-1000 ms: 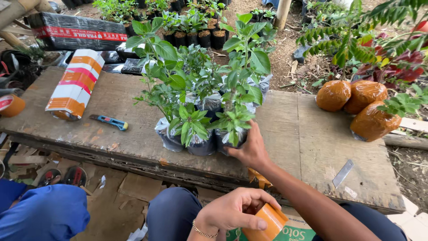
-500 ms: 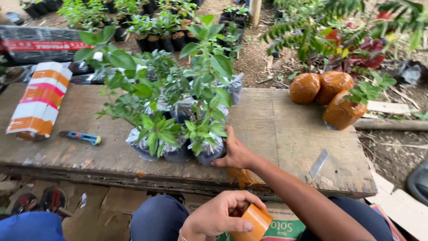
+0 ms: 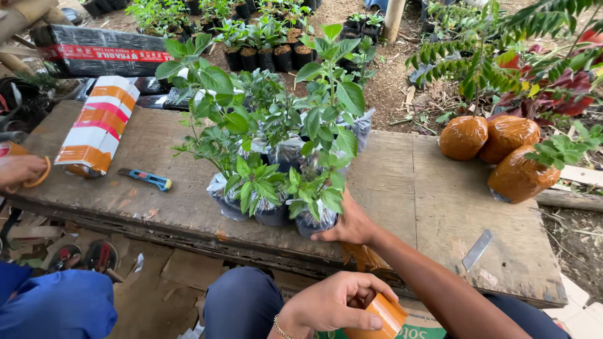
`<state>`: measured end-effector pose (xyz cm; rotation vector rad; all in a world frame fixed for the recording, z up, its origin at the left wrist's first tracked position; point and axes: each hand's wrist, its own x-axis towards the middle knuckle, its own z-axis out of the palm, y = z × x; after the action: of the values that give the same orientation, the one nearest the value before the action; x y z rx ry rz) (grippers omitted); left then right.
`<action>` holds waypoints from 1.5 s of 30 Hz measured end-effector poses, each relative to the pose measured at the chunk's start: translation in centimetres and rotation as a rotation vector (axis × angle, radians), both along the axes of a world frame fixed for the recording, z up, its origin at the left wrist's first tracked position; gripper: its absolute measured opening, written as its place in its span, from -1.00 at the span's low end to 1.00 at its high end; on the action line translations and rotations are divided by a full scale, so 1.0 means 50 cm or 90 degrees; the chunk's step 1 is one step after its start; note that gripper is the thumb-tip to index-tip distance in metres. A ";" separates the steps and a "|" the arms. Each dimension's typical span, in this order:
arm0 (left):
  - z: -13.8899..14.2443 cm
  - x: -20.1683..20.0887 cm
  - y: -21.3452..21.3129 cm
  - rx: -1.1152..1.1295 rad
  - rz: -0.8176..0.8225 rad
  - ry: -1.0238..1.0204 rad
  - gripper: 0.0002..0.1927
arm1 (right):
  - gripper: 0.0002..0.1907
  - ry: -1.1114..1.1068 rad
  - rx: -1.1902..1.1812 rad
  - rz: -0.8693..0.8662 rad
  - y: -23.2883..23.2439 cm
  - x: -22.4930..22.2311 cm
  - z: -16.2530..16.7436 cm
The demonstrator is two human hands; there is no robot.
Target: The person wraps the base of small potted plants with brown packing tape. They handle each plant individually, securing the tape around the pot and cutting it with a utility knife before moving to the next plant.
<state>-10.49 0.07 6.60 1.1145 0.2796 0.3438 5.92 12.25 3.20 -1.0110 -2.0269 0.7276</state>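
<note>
outdoors on a plank bench (image 3: 440, 207), right hand (image 3: 348, 225) cups a bagged seedling (image 3: 314, 210) while left hand (image 3: 333, 304) grips a tape roll (image 3: 380, 316), so wrapping likely comes next.

A weathered plank table (image 3: 440, 207) stands outdoors in daylight on bare dirt ground (image 3: 389, 88), with flattened cardboard (image 3: 157, 282) lying beneath its front edge.

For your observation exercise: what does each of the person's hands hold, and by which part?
Left hand: orange tape roll, fingers around its rim. Right hand: grips the base of a bagged seedling.
</note>
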 end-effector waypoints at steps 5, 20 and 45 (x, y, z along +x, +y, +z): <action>-0.005 0.005 -0.006 -0.013 -0.013 -0.013 -0.47 | 0.32 0.065 -0.053 -0.047 -0.018 -0.017 0.001; -0.021 0.066 -0.009 -0.059 0.465 0.197 -0.46 | 0.07 0.003 -0.072 -0.680 -0.179 0.175 0.046; 0.000 0.154 0.008 -0.103 0.421 0.212 -0.77 | -0.45 -0.223 -0.317 -0.208 -0.386 0.211 0.193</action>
<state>-2.80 0.48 6.60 0.8927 0.9645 0.7065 16.46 -7.03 12.87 -1.8169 -1.9255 0.9495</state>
